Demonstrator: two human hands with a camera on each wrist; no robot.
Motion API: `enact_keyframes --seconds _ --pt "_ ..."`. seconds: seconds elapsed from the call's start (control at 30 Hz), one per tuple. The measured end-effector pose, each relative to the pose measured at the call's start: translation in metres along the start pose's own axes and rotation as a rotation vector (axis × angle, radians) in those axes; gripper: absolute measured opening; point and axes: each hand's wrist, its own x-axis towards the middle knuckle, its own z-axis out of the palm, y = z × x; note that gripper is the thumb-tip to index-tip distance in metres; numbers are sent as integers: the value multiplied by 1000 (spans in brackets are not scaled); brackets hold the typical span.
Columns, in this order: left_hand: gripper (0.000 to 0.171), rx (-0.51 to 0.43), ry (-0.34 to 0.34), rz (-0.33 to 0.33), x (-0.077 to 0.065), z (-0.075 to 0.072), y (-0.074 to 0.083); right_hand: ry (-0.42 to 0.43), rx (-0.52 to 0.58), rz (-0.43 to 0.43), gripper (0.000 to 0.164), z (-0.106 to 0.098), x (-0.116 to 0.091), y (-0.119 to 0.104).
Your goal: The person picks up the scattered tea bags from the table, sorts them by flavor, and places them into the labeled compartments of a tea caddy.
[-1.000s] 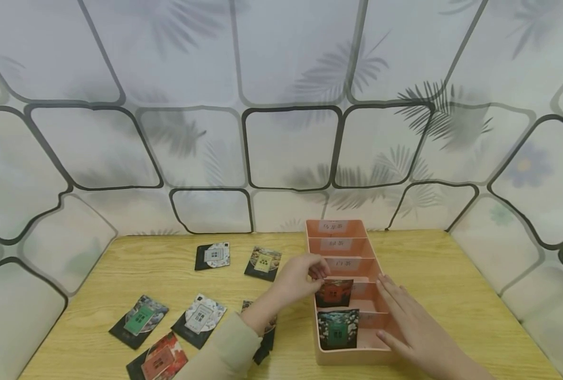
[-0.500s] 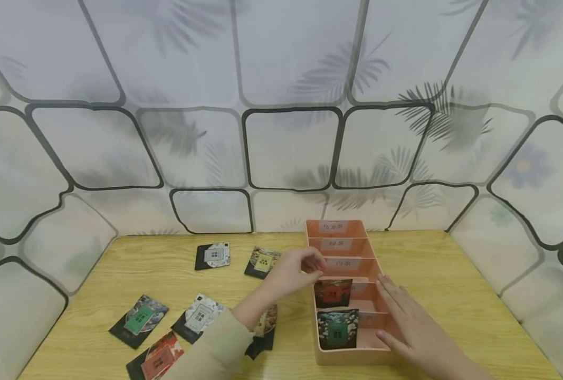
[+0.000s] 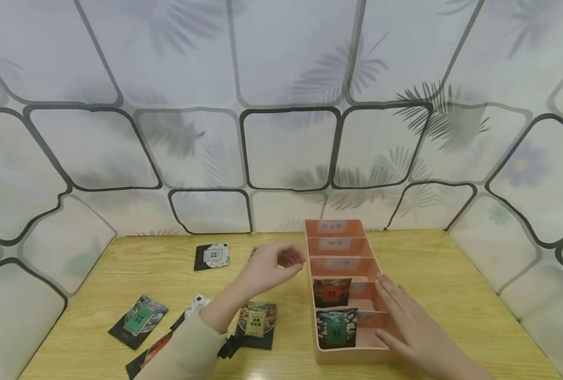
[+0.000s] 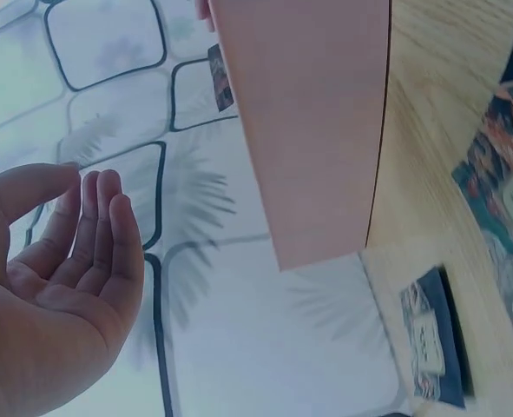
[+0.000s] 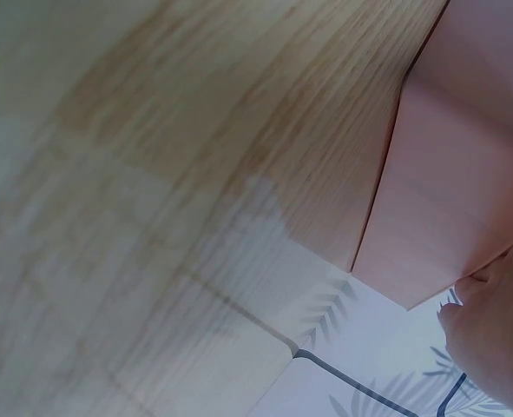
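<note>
A long pink box [image 3: 347,357] with labelled compartments stands on the table. In its front compartment is a green-labelled tea packet [image 3: 336,328], and a red-labelled tea packet [image 3: 332,292] leans in the one behind. My left hand [image 3: 267,270] hovers just left of the box, fingers loosely bent; the left wrist view shows nothing between thumb and fingers. Along the box's right rim rests my right hand [image 3: 407,322], its fingers extended and its thumb over the front compartment. Under my left forearm, a yellow-labelled tea packet [image 3: 256,322] lies on top of other dark packets.
On the wooden table [image 3: 452,285], a green-labelled packet [image 3: 139,321], a partly covered red packet [image 3: 150,353] and a white one [image 3: 193,307] lie to the left. Another white packet [image 3: 212,256] is farther back. A patterned cloth wall [image 3: 286,148] closes off the back and sides.
My left hand has drawn back left from the red packet inside the box, uncovering the yellow-labelled packet and hiding most of the one behind it. My right hand has stayed on the rim.
</note>
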Motion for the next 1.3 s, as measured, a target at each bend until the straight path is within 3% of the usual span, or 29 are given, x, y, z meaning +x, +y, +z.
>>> enact_keyframes --seconds 0.23,0.47,0.73,1.07,1.3 --pt "7 37 35 3 -18 -22 -2 -2 -2 6 94 1 0 0" --pt "8 59 63 -40 -40 -47 -5 -1 -10 8 95 2 -1 2" --pt "9 79 150 -52 -68 -69 -17 -5 -10 6 94 2 -2 2" --pt "5 49 134 -200 -104 -84 -34 14 -13 -25 95 0 -2 4" --pt "7 38 132 -293 -129 -87 -50 -23 -1 21 99 0 -2 2"
